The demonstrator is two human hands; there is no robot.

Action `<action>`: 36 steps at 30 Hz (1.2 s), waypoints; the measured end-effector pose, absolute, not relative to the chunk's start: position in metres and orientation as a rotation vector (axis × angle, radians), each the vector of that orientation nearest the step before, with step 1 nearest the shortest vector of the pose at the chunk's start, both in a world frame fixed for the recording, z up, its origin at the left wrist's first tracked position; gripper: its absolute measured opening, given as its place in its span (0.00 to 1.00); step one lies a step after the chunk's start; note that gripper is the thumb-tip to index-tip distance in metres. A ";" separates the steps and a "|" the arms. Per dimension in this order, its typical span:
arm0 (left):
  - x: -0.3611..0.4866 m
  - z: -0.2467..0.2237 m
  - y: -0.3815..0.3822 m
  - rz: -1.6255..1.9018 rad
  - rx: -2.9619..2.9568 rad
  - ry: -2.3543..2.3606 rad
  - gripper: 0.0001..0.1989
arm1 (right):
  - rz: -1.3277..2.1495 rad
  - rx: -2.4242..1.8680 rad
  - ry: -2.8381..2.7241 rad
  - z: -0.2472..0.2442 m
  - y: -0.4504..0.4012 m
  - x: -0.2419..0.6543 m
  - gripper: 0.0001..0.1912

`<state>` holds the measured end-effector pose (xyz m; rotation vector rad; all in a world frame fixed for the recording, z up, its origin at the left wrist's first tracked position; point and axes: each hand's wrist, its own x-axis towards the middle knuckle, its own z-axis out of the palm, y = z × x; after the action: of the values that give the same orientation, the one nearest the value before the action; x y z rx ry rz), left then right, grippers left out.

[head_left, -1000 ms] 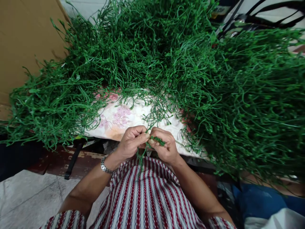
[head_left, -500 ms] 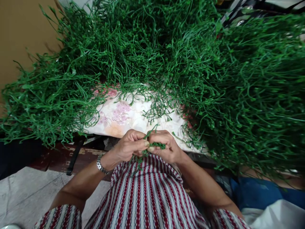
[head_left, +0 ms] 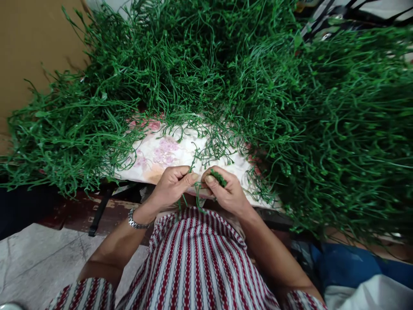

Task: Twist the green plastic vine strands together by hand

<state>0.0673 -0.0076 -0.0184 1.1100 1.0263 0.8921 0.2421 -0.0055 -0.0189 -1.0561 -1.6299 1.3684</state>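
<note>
Close in front of the striped shirt, my left hand (head_left: 172, 185) pinches thin green stems (head_left: 192, 165) between thumb and fingers; some stems hang below it. Just to its right, my right hand (head_left: 227, 189) is closed around a small bunch of green tips (head_left: 218, 177), which shows between thumb and fingers. A narrow gap separates the hands. Beyond them, loose sprigs (head_left: 216, 144) lie on a flowered cloth (head_left: 164, 153). Large heaps of green stems (head_left: 180, 64) surround the cloth at the left, back and right.
A tan panel (head_left: 29, 47) stands at the upper left. Along the near edge runs a worn dark red wooden surface (head_left: 80, 217) with a black strap (head_left: 100, 213). Blue material (head_left: 348, 262) and a white bag (head_left: 380, 295) are at the lower right.
My hands have moved slightly up and apart from touching. My right hand has turned, so its green bunch shows more. The stems at my left hand stand more upright.
</note>
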 end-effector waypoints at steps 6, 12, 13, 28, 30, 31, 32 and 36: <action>0.061 -0.021 -0.004 0.940 1.105 1.061 0.19 | 1.199 -1.171 -1.499 -0.026 -0.015 0.253 0.14; 0.057 -0.019 -0.001 0.960 1.138 1.091 0.19 | 0.551 -1.218 -1.527 -0.005 -0.017 0.269 0.06; 0.059 -0.018 -0.002 0.963 1.144 1.096 0.19 | 0.496 -1.151 -1.620 -0.002 -0.017 0.265 0.05; 0.091 -0.013 -0.019 1.130 1.090 1.168 0.19 | 0.816 -0.938 -1.950 -0.025 -0.013 0.232 0.15; 0.098 -0.012 -0.019 1.223 0.934 1.109 0.19 | 1.018 -0.905 -1.871 -0.023 -0.013 0.230 0.16; 0.101 -0.011 -0.019 1.253 0.861 1.084 0.19 | 1.119 -0.881 -1.822 -0.022 -0.014 0.228 0.16; 0.104 -0.008 -0.018 1.269 0.802 1.064 0.18 | 1.204 -0.855 -1.774 -0.023 -0.015 0.227 0.16; 0.096 0.007 -0.004 1.348 0.647 1.006 0.19 | 1.382 -0.728 -1.675 -0.025 -0.023 0.225 0.17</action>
<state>0.0964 -0.0043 0.0066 0.6468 1.0055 1.3476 0.2246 -0.0230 -0.0249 -0.7276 -1.6747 1.3823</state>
